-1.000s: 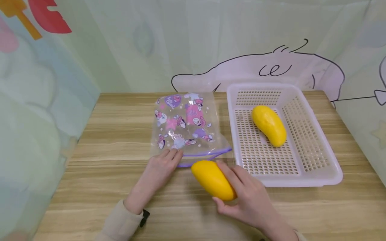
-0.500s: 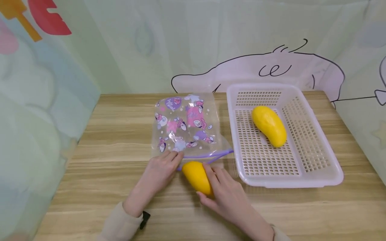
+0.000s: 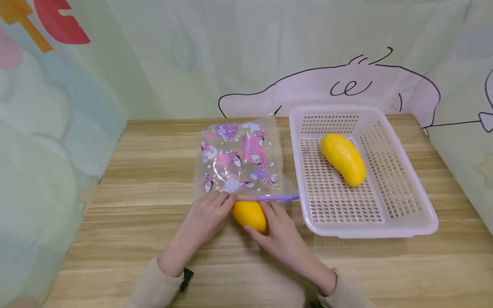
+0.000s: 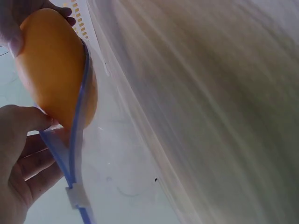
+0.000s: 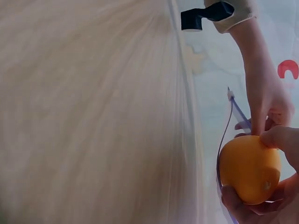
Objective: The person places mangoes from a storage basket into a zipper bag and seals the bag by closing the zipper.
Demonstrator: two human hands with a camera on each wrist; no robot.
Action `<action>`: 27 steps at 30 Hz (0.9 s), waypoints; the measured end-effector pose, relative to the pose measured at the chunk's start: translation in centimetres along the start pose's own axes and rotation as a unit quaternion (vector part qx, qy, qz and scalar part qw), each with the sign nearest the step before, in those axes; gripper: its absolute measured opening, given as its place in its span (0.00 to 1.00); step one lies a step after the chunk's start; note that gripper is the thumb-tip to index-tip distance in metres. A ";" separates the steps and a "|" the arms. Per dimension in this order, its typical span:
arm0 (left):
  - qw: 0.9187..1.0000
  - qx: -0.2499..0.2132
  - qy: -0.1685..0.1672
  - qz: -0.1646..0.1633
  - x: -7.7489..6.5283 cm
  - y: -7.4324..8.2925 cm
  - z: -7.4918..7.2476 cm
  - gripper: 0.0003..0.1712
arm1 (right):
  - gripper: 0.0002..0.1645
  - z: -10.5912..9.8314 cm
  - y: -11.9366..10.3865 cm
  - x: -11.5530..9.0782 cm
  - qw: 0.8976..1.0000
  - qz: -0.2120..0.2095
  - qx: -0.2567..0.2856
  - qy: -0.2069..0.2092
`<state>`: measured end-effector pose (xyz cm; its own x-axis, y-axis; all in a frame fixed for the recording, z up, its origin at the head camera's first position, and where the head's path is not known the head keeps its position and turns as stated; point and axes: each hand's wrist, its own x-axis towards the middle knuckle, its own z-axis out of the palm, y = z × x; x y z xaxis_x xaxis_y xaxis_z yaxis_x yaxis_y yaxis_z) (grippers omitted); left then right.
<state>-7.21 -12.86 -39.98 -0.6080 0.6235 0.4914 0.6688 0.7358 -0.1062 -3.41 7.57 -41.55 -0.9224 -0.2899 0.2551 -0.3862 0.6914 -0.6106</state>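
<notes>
Right hand: we see the right hand [image 3: 283, 226] gripping the held mango [image 3: 250, 215], its thumb on the near side and its fingers around the far side.
Left hand: the left hand [image 3: 208, 214] pinches the edge of the plastic bag [image 3: 239, 158], with the thumb at the bag's mouth and the fingers behind, as we see from the left wrist.
Held mango: it sits in the mouth of the bag, part of it showing through the clear plastic and the rest outside, in the right hand's grasp.
Purple zip: the two strips of the purple zip [image 3: 269, 198] stand apart around the fruit and meet near a pale slider [image 4: 78, 196].
Bag print: we make out pink and purple patches and small cartoon figures; the purple patch near the far edge carries light lettering, too small for us to read.
Basket: a white perforated basket [image 3: 385, 231] stands on the wooden table [image 3: 135, 192], right of the bag, with the second mango [image 3: 344, 160] lying inside.
Backdrop: on the printed cloth [image 3: 173, 77] we find a black looped line resembling a lower-case "e"; we cannot tell whether it is writing or drawing.
</notes>
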 end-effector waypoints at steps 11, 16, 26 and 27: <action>1.000 0.000 -0.001 0.006 0.2 0.2 -0.1 0.13 | 0.37 1.0 -0.2 1.4 0.990 0.099 0.093 -0.022; 0.999 -0.005 -0.034 0.004 0.2 0.4 -0.1 0.16 | 0.38 1.3 -0.4 1.9 0.997 0.062 0.041 -0.035; 0.999 0.005 -0.029 0.014 0.1 0.4 -0.1 0.13 | 0.45 1.9 0.0 2.3 0.967 -0.073 -0.240 -0.044; 1.000 0.003 -0.027 0.015 0.1 0.3 -0.1 0.14 | 0.45 1.9 -0.1 2.5 0.966 -0.071 -0.244 -0.055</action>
<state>-6.99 -12.59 -39.90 -0.6099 0.6585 0.4408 0.6844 0.7181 -0.1258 -5.64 5.52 -42.31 -0.8649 -0.4544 0.2134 -0.4877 0.8614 -0.1422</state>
